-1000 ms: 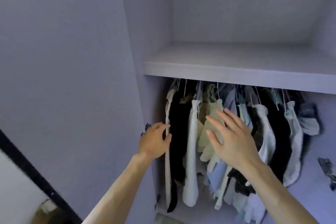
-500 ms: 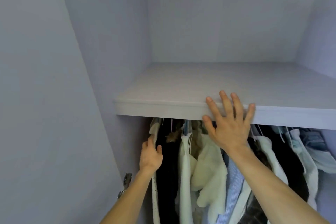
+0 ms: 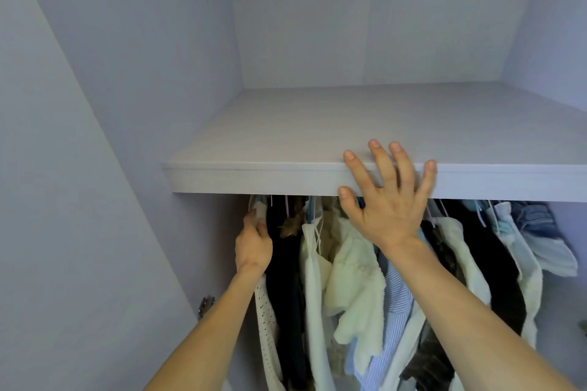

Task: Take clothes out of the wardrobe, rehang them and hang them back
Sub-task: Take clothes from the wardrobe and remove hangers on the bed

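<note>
Several garments hang in a tight row under a white wardrobe shelf (image 3: 241, 179). At the far left is a white knit garment (image 3: 265, 320); my left hand (image 3: 253, 249) grips its shoulder near the hanger top. Beside it hang a black garment (image 3: 287, 279), a white strappy top (image 3: 313, 279) and a cream fleece piece (image 3: 355, 279). My right hand (image 3: 389, 203) is raised in front of the shelf edge with fingers spread and straight, holding nothing. The rail and hanger hooks are mostly hidden behind the shelf.
The wardrobe's left side wall (image 3: 127, 105) stands close to my left arm, with a metal hinge (image 3: 205, 306) low on it. More clothes, white, black and pale blue denim (image 3: 536, 222), fill the right. The shelf top is bare.
The view has tilted up and closer to the shelf. My left hand climbed up the white knit garment to its shoulder. My right hand rose from the clothes to the shelf edge.
</note>
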Available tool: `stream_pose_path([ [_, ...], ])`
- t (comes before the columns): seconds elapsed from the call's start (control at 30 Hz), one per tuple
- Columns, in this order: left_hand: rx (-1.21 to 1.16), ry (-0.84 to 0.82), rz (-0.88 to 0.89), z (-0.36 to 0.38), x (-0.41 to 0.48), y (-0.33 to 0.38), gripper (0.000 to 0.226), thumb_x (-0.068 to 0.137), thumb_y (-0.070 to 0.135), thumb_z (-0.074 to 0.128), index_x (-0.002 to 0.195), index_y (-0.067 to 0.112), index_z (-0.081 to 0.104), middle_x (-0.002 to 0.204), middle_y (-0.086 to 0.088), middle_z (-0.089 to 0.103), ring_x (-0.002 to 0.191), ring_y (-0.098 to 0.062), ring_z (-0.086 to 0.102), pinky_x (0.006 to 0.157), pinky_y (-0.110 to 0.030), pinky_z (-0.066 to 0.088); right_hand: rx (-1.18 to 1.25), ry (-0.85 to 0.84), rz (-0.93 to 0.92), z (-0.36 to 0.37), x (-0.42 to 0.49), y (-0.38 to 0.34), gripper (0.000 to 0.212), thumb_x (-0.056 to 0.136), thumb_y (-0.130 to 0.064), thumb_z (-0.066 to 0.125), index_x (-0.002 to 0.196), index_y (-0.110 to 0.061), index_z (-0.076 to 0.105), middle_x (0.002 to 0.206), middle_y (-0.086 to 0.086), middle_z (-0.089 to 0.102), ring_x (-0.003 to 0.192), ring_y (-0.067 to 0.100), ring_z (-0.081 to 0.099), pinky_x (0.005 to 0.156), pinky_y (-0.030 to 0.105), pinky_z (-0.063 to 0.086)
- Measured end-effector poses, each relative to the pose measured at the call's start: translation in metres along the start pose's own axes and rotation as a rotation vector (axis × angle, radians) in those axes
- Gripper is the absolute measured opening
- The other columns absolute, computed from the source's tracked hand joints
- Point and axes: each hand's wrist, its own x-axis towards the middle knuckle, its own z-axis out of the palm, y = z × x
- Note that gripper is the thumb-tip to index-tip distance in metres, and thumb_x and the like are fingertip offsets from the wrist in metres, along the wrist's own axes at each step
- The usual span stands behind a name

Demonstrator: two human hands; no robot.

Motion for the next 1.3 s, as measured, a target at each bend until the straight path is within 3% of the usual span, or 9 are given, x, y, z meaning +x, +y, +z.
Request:
stream_pose_path([
  [0.47, -0.168, 0.176, 0.071, -0.026, -0.031, 0.017, 0.042, 0.106, 0.027, 0.040, 0.147, 0.025, 0.047, 0.141, -0.005, 0.058, 0.131, -0.024, 0.052, 0.104, -0.020, 0.032, 0.029, -0.102, 0.050, -0.006, 0.001, 0.002, 0.065, 0.094, -0.057, 0.053, 0.154, -0.039, 0.035, 0.157, 0.000, 0.036, 0.147, 0.023, 0.030, 0.120, 0.058, 0.011],
  [0.67, -0.105, 0.135, 0.064, -0.047, -0.083, -0.010, 0.042, 0.105, 0.027, 0.042, 0.147, 0.030, 0.047, 0.136, 0.003, 0.062, 0.123, -0.019, 0.059, 0.106, -0.033, 0.046, 0.166, -0.316, 0.203, -0.042, 0.002, -0.009, 0.062, 0.099, -0.046, 0.047, 0.157, -0.033, 0.029, 0.167, 0.007, 0.019, 0.155, 0.028, 0.012, 0.122, 0.059, 0.003],
  [0.77, -0.074, 0.122, 0.076, -0.058, -0.111, -0.027, 0.041, 0.104, 0.029, 0.042, 0.144, 0.036, 0.049, 0.123, 0.005, 0.069, 0.106, -0.017, 0.066, 0.091, -0.033, 0.054, 0.401, -0.414, 0.313, -0.072, -0.033, -0.033, 0.066, 0.095, -0.041, 0.052, 0.156, -0.022, 0.034, 0.168, 0.009, 0.012, 0.155, 0.030, 0.010, 0.122, 0.059, 0.013],
  [0.9, 0.009, 0.079, 0.133, -0.070, -0.152, -0.044, 0.041, 0.104, 0.028, 0.046, 0.140, 0.047, 0.048, 0.099, 0.004, 0.071, 0.082, -0.005, 0.064, 0.067, -0.008, 0.044, 0.756, -0.700, 0.427, -0.104, -0.088, -0.074, 0.061, 0.095, -0.045, 0.050, 0.148, -0.015, 0.043, 0.165, 0.003, 0.023, 0.152, 0.024, 0.020, 0.119, 0.053, 0.028],
  [1.03, 0.119, 0.079, 0.104, -0.092, -0.200, -0.047, 0.041, 0.104, 0.031, 0.046, 0.141, 0.048, 0.047, 0.109, 0.003, 0.063, 0.098, -0.006, 0.054, 0.060, -0.003, 0.038, 1.151, -1.033, 0.536, -0.107, -0.105, -0.108, 0.065, 0.097, -0.055, 0.047, 0.154, -0.025, 0.035, 0.157, -0.023, 0.018, 0.144, 0.012, 0.036, 0.114, 0.046, 0.039],
  [1.1, 0.206, 0.074, 0.056, -0.104, -0.235, -0.049, 0.040, 0.104, 0.035, 0.043, 0.142, 0.048, 0.046, 0.100, 0.010, 0.066, 0.088, -0.008, 0.060, 0.062, -0.006, 0.039, 1.283, -1.151, 0.492, -0.105, -0.110, -0.118, 0.072, 0.093, -0.061, 0.046, 0.155, -0.030, 0.031, 0.156, -0.028, 0.014, 0.137, 0.011, 0.044, 0.108, 0.046, 0.047],
  [1.17, 0.331, 0.125, 0.007, -0.114, -0.275, -0.051, 0.038, 0.104, 0.039, 0.041, 0.141, 0.046, 0.048, 0.102, 0.017, 0.070, 0.085, -0.007, 0.064, 0.071, -0.022, 0.050, 1.403, -1.197, 0.412, -0.100, -0.115, -0.129, 0.071, 0.092, -0.068, 0.043, 0.154, -0.035, 0.031, 0.159, -0.025, 0.016, 0.142, 0.005, 0.037, 0.110, 0.039, 0.046],
  [1.23, 0.447, 0.197, -0.022, -0.121, -0.319, -0.053, 0.036, 0.103, 0.040, 0.040, 0.137, 0.042, 0.052, 0.111, 0.017, 0.069, 0.089, -0.010, 0.066, 0.073, -0.028, 0.055, 1.512, -1.228, 0.275, -0.102, -0.114, -0.144, 0.065, 0.093, -0.074, 0.037, 0.148, -0.038, 0.042, 0.156, -0.020, 0.029, 0.142, -0.011, 0.027, 0.113, 0.020, 0.035],
  [1.3, 0.533, 0.249, -0.041, -0.127, -0.363, -0.052, 0.034, 0.102, 0.037, 0.041, 0.134, 0.039, 0.051, 0.104, 0.015, 0.070, 0.081, -0.013, 0.068, 0.064, -0.027, 0.055, 1.631, -1.268, 0.090, -0.120, -0.112, -0.164, 0.056, 0.097, -0.069, 0.033, 0.129, -0.033, 0.061, 0.137, -0.019, 0.053, 0.126, -0.011, 0.046, 0.103, 0.015, 0.040],
])
